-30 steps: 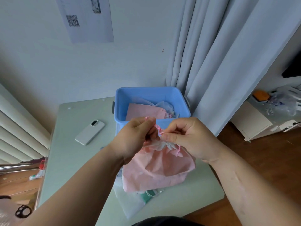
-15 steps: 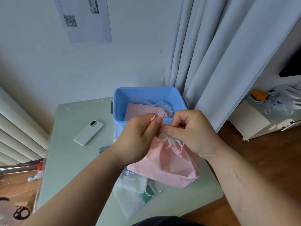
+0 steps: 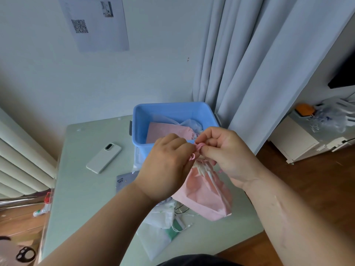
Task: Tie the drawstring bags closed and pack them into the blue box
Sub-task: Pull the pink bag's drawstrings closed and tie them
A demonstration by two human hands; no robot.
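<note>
Pink bag [image 3: 203, 196]: thin matt cloth, softly creased, pleated pale at the neck.
Pink cord [image 3: 199, 145]: thin smooth string.
Blue box [image 3: 140, 121]: smooth moulded plastic, faint gloss.
Bags in the box [image 3: 167, 131]: matt pink cloth beside filmy, half-clear white.
Table [image 3: 86, 189]: smooth pale green top, soft sheen.
Phone [image 3: 103, 158]: matt pale case, glossy lens ring.
White bags [image 3: 159, 239]: thin, matt, slightly translucent fabric.
Curtain [image 3: 259, 64]: matt grey cloth in folds.
Floor [image 3: 307, 179]: polished brown wood.
Wall sheet [image 3: 96, 24]: matt printed paper.

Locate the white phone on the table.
Head view: the white phone lies flat on the table, left of the blue box and of the left hand, touching neither.
</note>
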